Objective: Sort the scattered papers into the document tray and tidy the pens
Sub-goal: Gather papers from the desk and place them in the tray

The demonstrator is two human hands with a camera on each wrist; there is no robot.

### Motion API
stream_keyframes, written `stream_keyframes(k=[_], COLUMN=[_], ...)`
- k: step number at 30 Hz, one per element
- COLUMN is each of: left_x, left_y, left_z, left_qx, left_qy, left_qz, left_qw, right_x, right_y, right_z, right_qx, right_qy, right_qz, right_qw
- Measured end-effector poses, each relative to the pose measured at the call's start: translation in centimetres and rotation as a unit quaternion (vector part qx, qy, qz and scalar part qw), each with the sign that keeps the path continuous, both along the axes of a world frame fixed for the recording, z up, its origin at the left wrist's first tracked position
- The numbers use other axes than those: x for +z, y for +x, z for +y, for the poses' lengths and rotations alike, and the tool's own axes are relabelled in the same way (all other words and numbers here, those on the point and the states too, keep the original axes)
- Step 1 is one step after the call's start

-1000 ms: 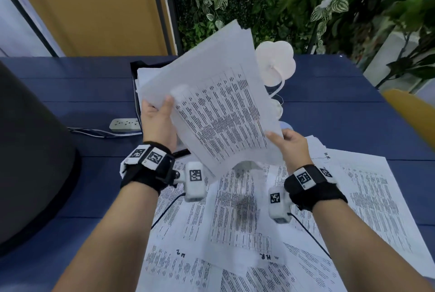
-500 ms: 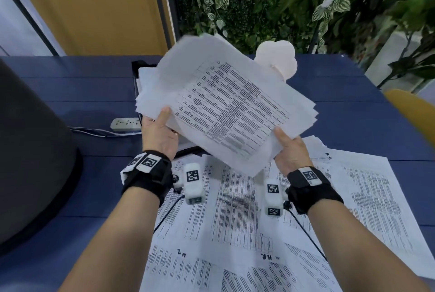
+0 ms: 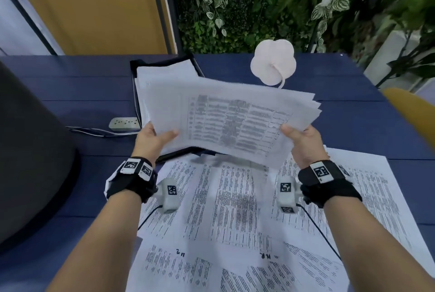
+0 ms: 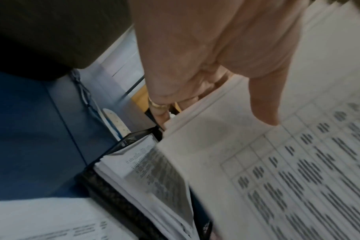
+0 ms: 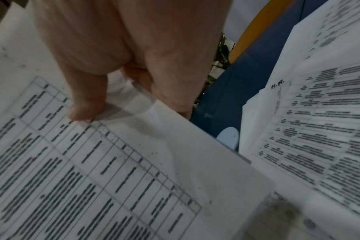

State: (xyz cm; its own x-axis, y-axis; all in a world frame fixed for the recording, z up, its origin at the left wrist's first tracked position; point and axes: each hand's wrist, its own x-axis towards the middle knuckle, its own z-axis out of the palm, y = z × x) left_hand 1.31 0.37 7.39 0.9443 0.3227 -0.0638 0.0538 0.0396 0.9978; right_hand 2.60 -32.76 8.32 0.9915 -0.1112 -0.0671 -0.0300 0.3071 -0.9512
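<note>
I hold a stack of printed papers [image 3: 233,122] nearly flat above the table, over the near end of the black document tray [image 3: 135,93]. My left hand [image 3: 154,137] grips the stack's left edge, thumb on top [image 4: 263,104], fingers beneath. My right hand [image 3: 299,137] grips its right edge the same way, thumb pressing the top sheet [image 5: 86,107]. The tray [image 4: 113,199] holds other sheets [image 3: 164,72]. More printed papers [image 3: 235,221] lie scattered on the blue table under my wrists. No pens are in sight.
A white flower-shaped object [image 3: 273,62] stands behind the stack. A white power strip [image 3: 123,123] with cables lies left of the tray. A large dark rounded object [image 3: 28,150] fills the left side. A yellow chair edge [image 3: 414,112] is at the right; plants line the back.
The stack has swung from upright and tilted to almost flat, and it has dropped lower over the tray. Both hands kept their grip on its edges.
</note>
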Motion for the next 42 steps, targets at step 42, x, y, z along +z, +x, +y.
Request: stream_keyframes(k=[42], left_x=[5.0], left_y=[0.5], left_z=[-4.4], left_qx=[-0.236], left_qy=[0.580], left_qz=[-0.027], left_qw=[0.779], right_x=[1.2], right_y=[0.9], right_z=[3.8], right_qx=[0.177], right_qy=[-0.770], right_qz=[-0.012], right_qw=[0.612])
